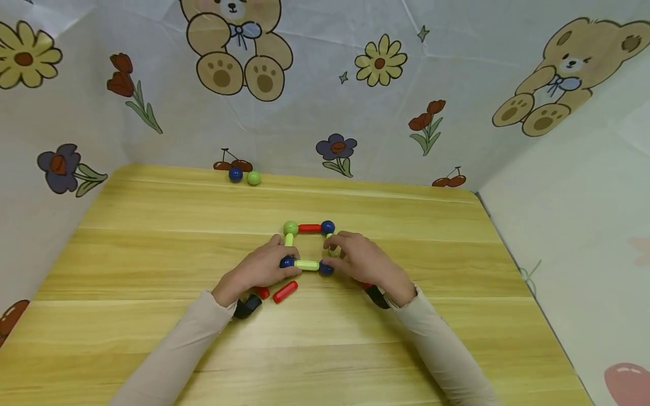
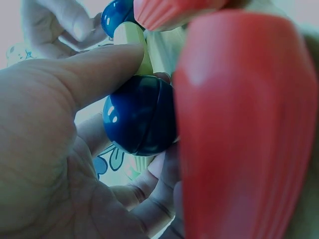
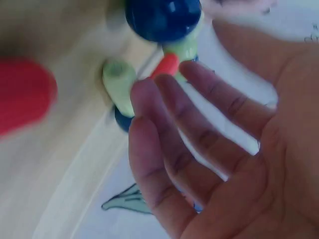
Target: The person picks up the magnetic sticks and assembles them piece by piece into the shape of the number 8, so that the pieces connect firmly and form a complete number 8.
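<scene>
A four-sided frame of balls and rods lies on the table. Its far side is a red rod point(image 1: 310, 228) between a green ball point(image 1: 290, 228) and a blue ball point(image 1: 328, 227). My left hand point(image 1: 266, 264) curls thumb and fingers round the near-left blue ball point(image 2: 140, 115), the thumb lying against the near light green rod point(image 1: 307, 265). Loosely bent, the fingers of my right hand point(image 1: 363, 258) are by the near-right blue ball point(image 1: 326, 267); no firm hold shows. The right-side green rod point(image 3: 118, 82) shows one end apart from that ball.
A loose red rod point(image 1: 285, 291) lies in front of the left hand. At the table's back edge sit a spare blue ball point(image 1: 236, 174) and a green ball point(image 1: 254, 178). Black devices point(image 1: 247, 306) with red pieces beside them are at both wrists. A printed cloth point(image 1: 304, 113) stands behind the table.
</scene>
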`<state>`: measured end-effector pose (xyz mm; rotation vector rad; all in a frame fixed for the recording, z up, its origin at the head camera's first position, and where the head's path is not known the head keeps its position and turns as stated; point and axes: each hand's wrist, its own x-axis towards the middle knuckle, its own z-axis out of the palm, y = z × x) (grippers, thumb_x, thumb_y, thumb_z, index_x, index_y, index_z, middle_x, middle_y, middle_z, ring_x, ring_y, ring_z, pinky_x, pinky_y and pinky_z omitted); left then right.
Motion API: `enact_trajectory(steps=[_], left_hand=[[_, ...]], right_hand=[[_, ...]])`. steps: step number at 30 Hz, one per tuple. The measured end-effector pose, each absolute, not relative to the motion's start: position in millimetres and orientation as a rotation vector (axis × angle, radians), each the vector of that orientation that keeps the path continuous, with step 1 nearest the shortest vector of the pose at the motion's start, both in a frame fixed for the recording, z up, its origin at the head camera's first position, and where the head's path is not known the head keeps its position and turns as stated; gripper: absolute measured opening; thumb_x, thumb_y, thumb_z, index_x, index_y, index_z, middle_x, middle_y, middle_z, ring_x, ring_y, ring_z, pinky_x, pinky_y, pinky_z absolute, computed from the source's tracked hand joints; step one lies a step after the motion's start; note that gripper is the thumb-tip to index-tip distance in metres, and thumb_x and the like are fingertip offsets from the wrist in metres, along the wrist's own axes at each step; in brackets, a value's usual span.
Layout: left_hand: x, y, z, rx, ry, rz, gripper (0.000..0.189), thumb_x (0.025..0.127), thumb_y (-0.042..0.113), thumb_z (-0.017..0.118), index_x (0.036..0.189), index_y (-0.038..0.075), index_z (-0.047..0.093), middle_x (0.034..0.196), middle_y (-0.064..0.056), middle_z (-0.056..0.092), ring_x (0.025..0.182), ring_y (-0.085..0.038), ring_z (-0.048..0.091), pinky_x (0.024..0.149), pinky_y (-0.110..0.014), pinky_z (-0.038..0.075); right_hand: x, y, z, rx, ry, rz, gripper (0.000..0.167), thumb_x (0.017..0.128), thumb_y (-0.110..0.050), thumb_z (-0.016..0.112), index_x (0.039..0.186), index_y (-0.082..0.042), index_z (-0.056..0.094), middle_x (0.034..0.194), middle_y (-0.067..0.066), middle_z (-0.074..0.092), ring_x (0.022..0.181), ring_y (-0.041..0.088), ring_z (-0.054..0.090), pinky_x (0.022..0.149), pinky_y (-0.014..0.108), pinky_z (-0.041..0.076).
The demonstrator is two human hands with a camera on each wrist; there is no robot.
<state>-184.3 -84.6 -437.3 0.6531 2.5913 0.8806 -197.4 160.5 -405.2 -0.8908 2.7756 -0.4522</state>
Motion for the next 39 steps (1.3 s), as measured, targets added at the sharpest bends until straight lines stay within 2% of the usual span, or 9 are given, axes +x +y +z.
enact_trajectory(steps=[3, 7, 13, 18, 27, 34, 39], left_hand=[[-183.5, -84.8, -437.0, 0.651, 2.591, 0.890, 0.020, 0.095, 0.032, 0.069, 0.106, 0.015, 0.070, 0.100, -0.010, 0.047, 0.080, -0.021, 0.047, 0.064, -0.029, 0.038], [-183.0, -84.5, -437.1, 0.657, 2.595, 0.899, 0.020, 0.095, 0.031, 0.069, 0.106, 0.015, 0.069, 0.100, -0.010, 0.048, 0.080, -0.021, 0.047, 0.064, -0.029, 0.038], [-182.4, -83.5, -438.1, 0.655, 2.601, 0.890, 0.020, 0.095, 0.032, 0.070, 0.106, 0.016, 0.069, 0.100, -0.010, 0.048, 0.080, -0.020, 0.048, 0.063, -0.028, 0.039], [-182.4, -83.1, -439.0, 0.648, 2.603, 0.890, 0.020, 0.095, 0.033, 0.070, 0.106, 0.016, 0.069, 0.100, -0.009, 0.047, 0.080, -0.020, 0.048, 0.063, -0.028, 0.039], [-181.9, -80.2, -441.6, 0.573, 2.640, 0.933, 0.022, 0.095, 0.033, 0.070, 0.108, 0.015, 0.069, 0.102, -0.009, 0.047, 0.075, -0.020, 0.049, 0.060, -0.028, 0.040], [-179.4, -74.3, -443.1, 0.514, 2.709, 0.924, 0.023, 0.095, 0.035, 0.070, 0.109, 0.016, 0.068, 0.100, -0.008, 0.049, 0.071, -0.021, 0.049, 0.058, -0.029, 0.039], [-179.5, -77.2, -439.3, 0.533, 2.681, 0.914, 0.037, 0.095, 0.034, 0.070, 0.127, 0.017, 0.063, 0.107, -0.011, 0.054, 0.078, -0.021, 0.051, 0.062, -0.029, 0.040]], right_hand=[[-202.2, 162.2, -404.5, -0.822, 2.806, -0.412, 0.024, 0.099, -0.019, 0.064, 0.123, -0.012, 0.066, 0.102, 0.006, 0.066, 0.080, 0.016, 0.060, 0.069, 0.031, 0.052], [-205.0, 160.9, -406.7, -0.754, 2.741, -0.271, 0.028, 0.103, -0.014, 0.057, 0.130, -0.018, 0.063, 0.106, 0.008, 0.063, 0.081, 0.018, 0.057, 0.072, 0.034, 0.051], [-204.9, 161.0, -410.8, -0.761, 2.718, -0.269, 0.025, 0.103, -0.013, 0.056, 0.126, -0.017, 0.064, 0.106, 0.007, 0.063, 0.086, 0.019, 0.058, 0.082, 0.038, 0.053], [-204.3, 161.5, -411.1, -0.803, 2.731, -0.316, 0.024, 0.104, -0.009, 0.053, 0.124, -0.016, 0.065, 0.103, 0.006, 0.064, 0.085, 0.019, 0.056, 0.081, 0.037, 0.052], [-204.4, 161.3, -409.5, -0.853, 2.734, -0.369, 0.027, 0.104, -0.009, 0.051, 0.128, -0.013, 0.063, 0.109, 0.008, 0.066, 0.090, 0.019, 0.060, 0.085, 0.039, 0.053], [-204.7, 161.8, -408.2, -0.832, 2.720, -0.356, 0.031, 0.105, -0.015, 0.051, 0.135, -0.014, 0.061, 0.114, 0.009, 0.066, 0.094, 0.019, 0.062, 0.087, 0.039, 0.053], [-204.0, 163.6, -407.5, -0.794, 2.672, -0.397, 0.040, 0.103, -0.035, 0.056, 0.139, -0.016, 0.058, 0.112, 0.007, 0.066, 0.094, 0.017, 0.063, 0.085, 0.037, 0.053]])
